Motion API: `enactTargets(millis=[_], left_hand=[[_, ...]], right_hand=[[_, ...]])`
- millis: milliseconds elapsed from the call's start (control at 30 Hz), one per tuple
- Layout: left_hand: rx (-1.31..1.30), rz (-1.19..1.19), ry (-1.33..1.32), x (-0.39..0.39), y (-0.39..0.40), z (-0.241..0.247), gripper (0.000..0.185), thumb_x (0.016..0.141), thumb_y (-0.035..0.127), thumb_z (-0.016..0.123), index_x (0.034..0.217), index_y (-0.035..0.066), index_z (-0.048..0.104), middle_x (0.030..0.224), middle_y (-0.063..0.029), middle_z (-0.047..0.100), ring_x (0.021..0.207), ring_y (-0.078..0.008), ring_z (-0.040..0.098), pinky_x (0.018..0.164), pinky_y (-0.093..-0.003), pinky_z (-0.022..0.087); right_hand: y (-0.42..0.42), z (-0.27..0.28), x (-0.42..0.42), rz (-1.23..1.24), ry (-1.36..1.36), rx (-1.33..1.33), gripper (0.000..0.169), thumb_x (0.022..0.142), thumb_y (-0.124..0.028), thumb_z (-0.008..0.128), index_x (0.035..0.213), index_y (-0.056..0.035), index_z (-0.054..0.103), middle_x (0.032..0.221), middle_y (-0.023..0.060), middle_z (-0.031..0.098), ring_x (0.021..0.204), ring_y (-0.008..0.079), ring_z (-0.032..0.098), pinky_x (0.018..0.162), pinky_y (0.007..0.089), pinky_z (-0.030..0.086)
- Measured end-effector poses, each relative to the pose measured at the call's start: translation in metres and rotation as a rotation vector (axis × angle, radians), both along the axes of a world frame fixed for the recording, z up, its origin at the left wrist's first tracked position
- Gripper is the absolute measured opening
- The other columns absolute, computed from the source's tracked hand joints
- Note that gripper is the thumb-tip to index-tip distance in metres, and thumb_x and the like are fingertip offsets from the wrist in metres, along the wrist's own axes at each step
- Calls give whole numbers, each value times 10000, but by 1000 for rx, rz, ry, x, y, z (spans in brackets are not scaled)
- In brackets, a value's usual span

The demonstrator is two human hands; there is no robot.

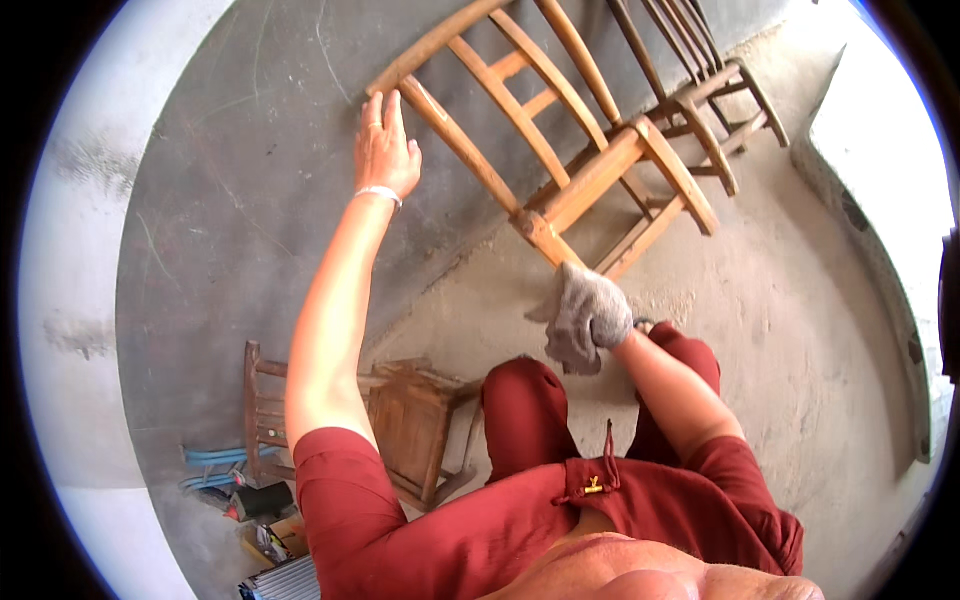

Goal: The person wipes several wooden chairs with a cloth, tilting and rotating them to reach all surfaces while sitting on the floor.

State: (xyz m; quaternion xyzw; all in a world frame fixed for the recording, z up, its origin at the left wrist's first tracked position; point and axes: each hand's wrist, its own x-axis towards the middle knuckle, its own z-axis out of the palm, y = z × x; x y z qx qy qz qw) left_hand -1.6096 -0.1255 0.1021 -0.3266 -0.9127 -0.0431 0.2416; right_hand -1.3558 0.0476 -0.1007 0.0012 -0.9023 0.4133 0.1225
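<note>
A light-brown wooden chair (592, 176) stands tilted in view against the grey wall, its back made of slats and a curved top rail (442, 41). My left hand (386, 146) reaches up to the end of that rail, fingers extended and thumb apart, fingertips at the wood. A grey cloth (574, 319) covers most of my right hand (609, 319), which presses it at the lower part of the chair's near front leg (562, 251). The fingers under the cloth are hidden.
A darker wooden chair (720, 97) stands beyond the first one. Behind my left arm is another brown wooden chair (416, 420). Blue tubing (217, 456), a dark green object (262, 501) and a box of odds and ends (281, 540) lie at lower left. A pale raised ledge (874, 225) curves along the right.
</note>
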Motion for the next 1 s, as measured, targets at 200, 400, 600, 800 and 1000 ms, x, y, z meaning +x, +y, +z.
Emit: enactTargets(millis=[200, 400, 600, 800, 1000], left_hand=[[-183, 397, -18, -79, 50, 9, 742, 851, 210, 601, 1473, 109, 208, 1540, -138, 178, 1438, -328, 118, 1105, -584, 216], [-170, 584, -66, -112, 61, 21, 585, 830, 381, 623, 1314, 109, 440, 1350, -134, 472, 1274, -318, 432, 1053, -516, 335], [-302, 410, -112, -78, 66, 63, 504, 829, 482, 611, 1134, 86, 539, 1109, -139, 643, 1047, -324, 607, 877, -439, 492], [-326, 301, -88, -14, 62, 99, 513, 825, 518, 628, 1022, 50, 556, 1005, -171, 661, 977, -358, 622, 802, -459, 498], [-270, 227, -82, 42, 69, 108, 553, 797, 530, 660, 1033, 39, 568, 984, -189, 664, 959, -361, 629, 786, -458, 507]], right_hand=[[9, 34, 10, -26, -164, -34, 306, 641, -337, 737, 763, -98, 590, 694, 136, 613, 703, 323, 631, 610, 395, 485], [27, 38, 10, -64, -41, -57, 275, 609, -290, 734, 730, -101, 575, 669, 127, 590, 701, 336, 620, 605, 394, 469], [34, 31, 2, -97, 100, -86, 230, 646, -259, 695, 761, -121, 552, 664, 88, 580, 691, 307, 617, 565, 383, 451], [27, 59, 3, -233, 18, -56, 350, 635, -354, 751, 784, -98, 564, 683, 127, 609, 717, 312, 632, 625, 383, 482], [29, -29, -21, -221, 146, -53, 434, 645, -377, 755, 848, -49, 557, 760, 157, 624, 770, 337, 636, 660, 377, 496]])
